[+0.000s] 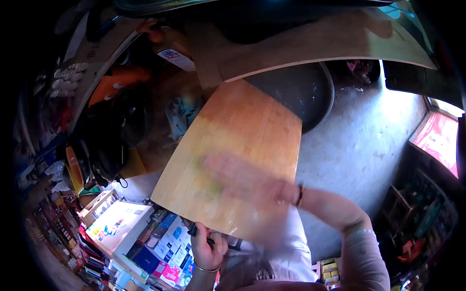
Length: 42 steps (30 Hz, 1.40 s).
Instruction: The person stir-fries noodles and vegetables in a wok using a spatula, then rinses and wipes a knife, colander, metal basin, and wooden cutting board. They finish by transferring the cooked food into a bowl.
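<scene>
A pale wooden board (262, 131) slants across the middle of the view, its near end close to my body. My left hand (208, 245) is below the board's near edge, fingers curled round a black bar-like handle (212, 239). Whether that handle is fixed to the board cannot be made out. Over the near half of the board, my right hand (242, 179) is smeared by motion. A yellow-green patch (209, 183) shows beside its palm, too blurred to name. A wet-looking shine lies near the board's lower edge.
Beyond the board stand a wide dark round basin (315, 97) and a curved-looking wooden tabletop (330, 48). Left of it lies a crumpled blue cloth (182, 114). Several small boxes (167, 242) fill the lower left. Grey concrete floor (359, 140) stretches to the right.
</scene>
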Motion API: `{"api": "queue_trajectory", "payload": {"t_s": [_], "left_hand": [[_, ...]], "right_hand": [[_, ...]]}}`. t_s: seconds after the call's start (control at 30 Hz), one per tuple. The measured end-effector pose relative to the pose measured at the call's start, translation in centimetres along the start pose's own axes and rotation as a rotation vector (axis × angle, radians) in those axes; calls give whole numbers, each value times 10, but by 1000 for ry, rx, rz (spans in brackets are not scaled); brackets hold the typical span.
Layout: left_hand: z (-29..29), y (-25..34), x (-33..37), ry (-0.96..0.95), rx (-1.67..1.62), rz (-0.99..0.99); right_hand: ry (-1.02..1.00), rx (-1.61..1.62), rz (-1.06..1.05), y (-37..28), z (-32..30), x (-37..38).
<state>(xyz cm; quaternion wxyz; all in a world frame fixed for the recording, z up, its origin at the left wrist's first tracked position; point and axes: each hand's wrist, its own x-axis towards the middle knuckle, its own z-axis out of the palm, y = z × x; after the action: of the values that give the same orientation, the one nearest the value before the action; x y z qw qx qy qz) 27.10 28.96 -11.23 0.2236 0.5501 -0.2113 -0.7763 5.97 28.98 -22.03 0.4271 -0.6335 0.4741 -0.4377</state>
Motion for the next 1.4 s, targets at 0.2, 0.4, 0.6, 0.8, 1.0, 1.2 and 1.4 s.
{"api": "queue_trajectory", "payload": {"t_s": [0.2,0.4,0.6,0.8,1.0,1.2,1.4], "left_hand": [[2,10,18,114,53,-7],[1,17,18,125,112,-11],[-6,20,19,142,121,-1],[10,25,23,127,110,-20],[15,29,22,129,171,-26],[10,23,28,180,110,-1],[-9,37,34,112,-9,6]], "right_hand": [[56,-244,-111,42,19,48],[321,-231,235,154,-30,57],[595,-691,695,274,-86,-40],[781,439,188,201,-14,-12],[138,-71,29,-20,42,45],[347,-238,387,181,-31,60],[466,-480,484,147,-7,27]]}}
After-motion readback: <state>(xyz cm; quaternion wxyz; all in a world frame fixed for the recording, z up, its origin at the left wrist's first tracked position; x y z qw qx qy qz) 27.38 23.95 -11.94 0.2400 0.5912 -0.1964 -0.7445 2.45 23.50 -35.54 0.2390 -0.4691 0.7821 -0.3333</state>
